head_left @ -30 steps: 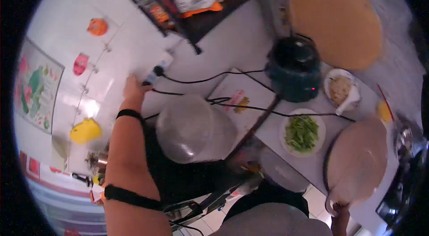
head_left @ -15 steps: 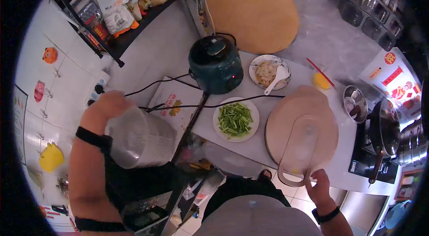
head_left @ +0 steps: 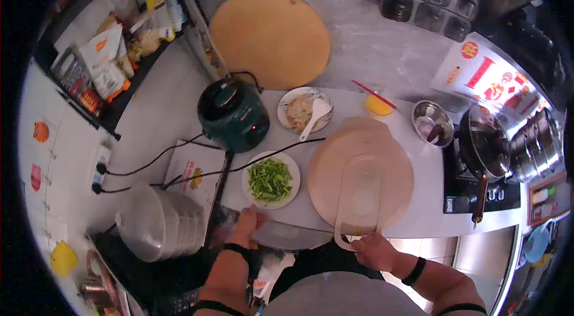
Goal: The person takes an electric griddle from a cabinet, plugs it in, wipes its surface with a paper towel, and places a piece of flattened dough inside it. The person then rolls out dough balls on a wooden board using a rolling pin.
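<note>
My right hand [head_left: 375, 251] is closed around the loop handle of a pale, elongated see-through piece [head_left: 360, 193]. That piece lies across a large round beige-pink board [head_left: 323, 166] at the counter's front edge. By the edge below the plate is my left hand [head_left: 248, 224], its fingers blurred. A white plate [head_left: 296, 175] of chopped green vegetables [head_left: 270, 181] sits just beyond it. Off to the left stands a stack of clear plastic containers [head_left: 158, 223], apart from my left hand.
Behind are a dark green rice cooker [head_left: 233, 115], a patterned plate of pale food with a white spoon [head_left: 315, 117], and a metal bowl [head_left: 431, 123]. A pan [head_left: 484, 145] rests on the stove at right. Black cables [head_left: 257, 163] cross the counter beside the greens.
My left hand has left the stack of clear containers and moved right, to the counter edge by the greens. My right hand has a fuller hold on the handle. The view has shifted right.
</note>
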Motion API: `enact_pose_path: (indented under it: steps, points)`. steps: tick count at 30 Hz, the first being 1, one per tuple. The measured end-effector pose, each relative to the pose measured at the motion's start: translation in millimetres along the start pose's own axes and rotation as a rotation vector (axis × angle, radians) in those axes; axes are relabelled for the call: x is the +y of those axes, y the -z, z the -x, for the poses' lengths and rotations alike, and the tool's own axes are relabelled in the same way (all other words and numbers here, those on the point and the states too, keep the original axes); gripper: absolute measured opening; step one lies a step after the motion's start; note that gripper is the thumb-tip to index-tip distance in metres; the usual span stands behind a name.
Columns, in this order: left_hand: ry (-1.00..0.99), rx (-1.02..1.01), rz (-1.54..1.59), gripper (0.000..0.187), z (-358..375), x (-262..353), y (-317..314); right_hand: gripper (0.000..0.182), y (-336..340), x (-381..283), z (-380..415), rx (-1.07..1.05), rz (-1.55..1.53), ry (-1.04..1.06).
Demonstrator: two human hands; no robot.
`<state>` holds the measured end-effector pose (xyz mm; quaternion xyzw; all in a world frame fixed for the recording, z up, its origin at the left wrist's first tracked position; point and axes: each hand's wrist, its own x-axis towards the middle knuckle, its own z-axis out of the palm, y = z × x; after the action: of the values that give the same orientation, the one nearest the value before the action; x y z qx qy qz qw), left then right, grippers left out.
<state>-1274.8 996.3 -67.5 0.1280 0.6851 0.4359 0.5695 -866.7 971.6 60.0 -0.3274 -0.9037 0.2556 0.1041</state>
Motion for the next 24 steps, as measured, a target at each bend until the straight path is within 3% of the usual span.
enact_pose_path:
  steps: [5,8,11,14,15,17,19,24]
  points:
    - [0.051,-0.027,-0.036,0.029,-13.3,-5.9,-15.0,0.028,-3.8,-5.0,2.4,0.062,0.092,0.045]
    - [-0.026,-0.186,0.118,0.026,-42.7,-32.5,-5.7,0.029,-2.7,-5.8,3.6,0.036,0.127,0.021]
    - [0.006,-0.160,0.225,0.024,-56.7,-41.2,-4.1,0.032,-1.4,-7.3,4.2,0.117,0.142,0.065]
    - [-0.142,-0.085,-0.082,0.020,-57.0,-46.5,9.2,0.037,-7.0,-7.1,6.7,0.044,0.148,0.021]
    - [-0.355,-0.114,-0.498,0.019,-54.7,-44.4,14.1,0.038,-4.9,-8.9,5.4,0.021,0.141,-0.002]
    - [-0.573,-0.147,-0.917,0.018,-51.9,-41.9,16.3,0.038,-4.6,-11.7,5.5,0.003,0.133,-0.032]
    - [-0.059,0.001,0.180,0.018,-27.6,-29.5,12.1,0.038,-8.1,-13.8,5.5,-0.065,0.149,-0.104]
    - [-0.006,0.020,0.249,0.018,-28.8,-16.9,21.3,0.035,-9.3,-17.8,6.0,-0.046,0.168,-0.107]
